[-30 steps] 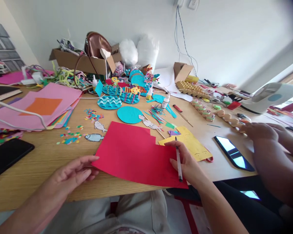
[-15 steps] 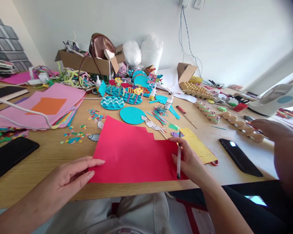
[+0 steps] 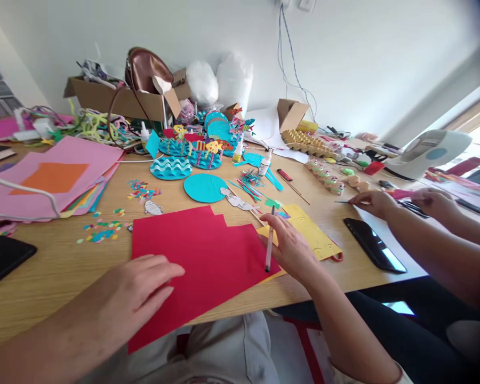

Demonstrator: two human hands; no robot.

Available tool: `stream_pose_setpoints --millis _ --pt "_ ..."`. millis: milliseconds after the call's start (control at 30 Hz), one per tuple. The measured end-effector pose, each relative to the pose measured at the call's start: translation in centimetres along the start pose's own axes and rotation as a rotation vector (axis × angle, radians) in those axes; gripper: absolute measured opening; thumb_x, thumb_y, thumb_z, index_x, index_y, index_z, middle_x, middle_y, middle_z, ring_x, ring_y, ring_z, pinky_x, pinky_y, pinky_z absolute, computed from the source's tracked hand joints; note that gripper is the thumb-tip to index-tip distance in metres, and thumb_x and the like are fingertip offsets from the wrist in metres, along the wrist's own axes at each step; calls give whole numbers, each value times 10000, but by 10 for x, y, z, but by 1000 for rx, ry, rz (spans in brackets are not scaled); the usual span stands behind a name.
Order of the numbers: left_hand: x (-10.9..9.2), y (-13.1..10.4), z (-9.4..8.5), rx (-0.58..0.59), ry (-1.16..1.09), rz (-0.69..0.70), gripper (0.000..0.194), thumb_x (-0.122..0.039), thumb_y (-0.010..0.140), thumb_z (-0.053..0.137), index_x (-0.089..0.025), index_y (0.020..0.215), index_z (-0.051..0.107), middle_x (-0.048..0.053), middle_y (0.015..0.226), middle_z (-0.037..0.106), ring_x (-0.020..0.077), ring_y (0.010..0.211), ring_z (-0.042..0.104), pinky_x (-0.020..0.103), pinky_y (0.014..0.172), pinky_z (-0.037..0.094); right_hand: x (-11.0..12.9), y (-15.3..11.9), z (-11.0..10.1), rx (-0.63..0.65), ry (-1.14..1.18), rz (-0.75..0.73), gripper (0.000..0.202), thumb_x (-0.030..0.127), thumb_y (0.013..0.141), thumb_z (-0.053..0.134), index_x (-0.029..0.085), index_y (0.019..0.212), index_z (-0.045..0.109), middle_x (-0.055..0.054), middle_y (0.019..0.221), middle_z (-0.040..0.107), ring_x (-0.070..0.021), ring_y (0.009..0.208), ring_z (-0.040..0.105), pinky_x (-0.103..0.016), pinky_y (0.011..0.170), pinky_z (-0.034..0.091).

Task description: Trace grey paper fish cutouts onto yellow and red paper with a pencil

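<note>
A sheet of red paper [image 3: 196, 266] with a stepped cut along its far edge lies before me, its near left corner hanging past the table edge. My left hand [image 3: 134, 296] rests on its left part, fingers stretched out and apart. In my right hand [image 3: 292, 248], at the sheet's right end, a pen [image 3: 269, 248] is held, its dark end pointing down toward the paper. Yellow paper [image 3: 314, 234] with pencil marks lies beyond that hand. Farther off are a blue paper oval [image 3: 205, 188] and a grey paper fish [image 3: 152, 207].
Blue wavy paper crafts [image 3: 171, 168], a glue bottle [image 3: 265, 162] and confetti [image 3: 104, 229] lie around. A stack of coloured paper [image 3: 76, 152] is at left, with a phone [image 3: 8, 258] nearer. At right, another person's hands [image 3: 374, 204] work beside a second phone [image 3: 374, 245].
The red sheet has turned and shifted left and toward me, over the table edge. My left hand lies farther onto it. The other person's hands have moved over the table.
</note>
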State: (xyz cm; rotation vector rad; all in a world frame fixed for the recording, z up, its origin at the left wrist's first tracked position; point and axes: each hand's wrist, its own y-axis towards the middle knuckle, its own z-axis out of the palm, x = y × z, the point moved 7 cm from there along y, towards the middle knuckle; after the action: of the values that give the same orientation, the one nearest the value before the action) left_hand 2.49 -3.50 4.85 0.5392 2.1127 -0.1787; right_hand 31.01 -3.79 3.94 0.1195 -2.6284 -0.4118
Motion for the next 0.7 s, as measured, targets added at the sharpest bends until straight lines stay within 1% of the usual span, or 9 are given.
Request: stream_pose_setpoints --millis 33,67,133,200,267,333,433,567,700 --pt "-11 4 15 86 109 91 240 -276 725 607 -320 918 742 18 967 722 263 932 650 326 883 496 -1 -2 -6 -31 37 18 265 328 826 549 233 1070 592 -97 1021 646 -280 930 596 -414 784 460" --pt "-20 7 29 140 199 172 313 -246 757 542 -301 1013 714 34 1037 702 262 981 631 355 915 482 -2 -4 -11 -51 102 44 259 370 849 525 234 1054 604 -83 970 650 -261 889 602 -391 762 464" --pt "-31 11 54 194 336 281 410 -199 772 504 -252 1155 641 77 1191 631 278 1104 565 409 975 441 0 -7 -14 -58 300 92 288 416 900 434 234 1014 627 -45 839 633 -202 756 599 -332 688 463" --pt "-36 16 77 260 397 364 430 -177 779 512 -204 1199 599 123 1253 582 304 1154 521 449 985 427 5 -5 -9 -39 508 123 325 414 917 385 221 942 645 -12 702 573 -162 656 562 -297 627 447" --pt "-38 24 92 321 442 421 381 -142 811 475 -156 1170 602 157 1215 589 314 1124 530 478 964 433 9 -1 3 -32 673 158 269 371 881 430 203 868 639 6 628 538 -146 600 529 -281 579 428" --pt "-37 36 101 367 521 450 344 -82 840 412 -122 1112 620 167 1153 606 309 1083 545 486 935 445 10 4 20 16 763 206 178 286 821 462 193 842 611 14 619 550 -136 574 522 -274 559 422" --pt "-33 52 106 415 631 483 338 -33 864 369 -110 1076 621 148 1106 611 285 1048 543 454 909 456 8 10 37 32 761 233 95 203 763 452 207 807 536 40 580 532 -125 541 488 -259 535 396" --pt "-28 63 106 433 678 516 325 -30 879 366 -119 1064 618 121 1069 612 257 985 545 410 867 460 4 11 44 36 708 253 48 201 730 446 223 756 479 47 565 509 -127 525 451 -249 502 355" --pt "-25 67 107 427 696 566 315 -35 884 365 -130 1042 620 102 1009 615 241 917 539 381 819 449 3 9 44 38 628 250 45 204 728 453 220 740 494 45 562 491 -126 519 416 -244 486 320"
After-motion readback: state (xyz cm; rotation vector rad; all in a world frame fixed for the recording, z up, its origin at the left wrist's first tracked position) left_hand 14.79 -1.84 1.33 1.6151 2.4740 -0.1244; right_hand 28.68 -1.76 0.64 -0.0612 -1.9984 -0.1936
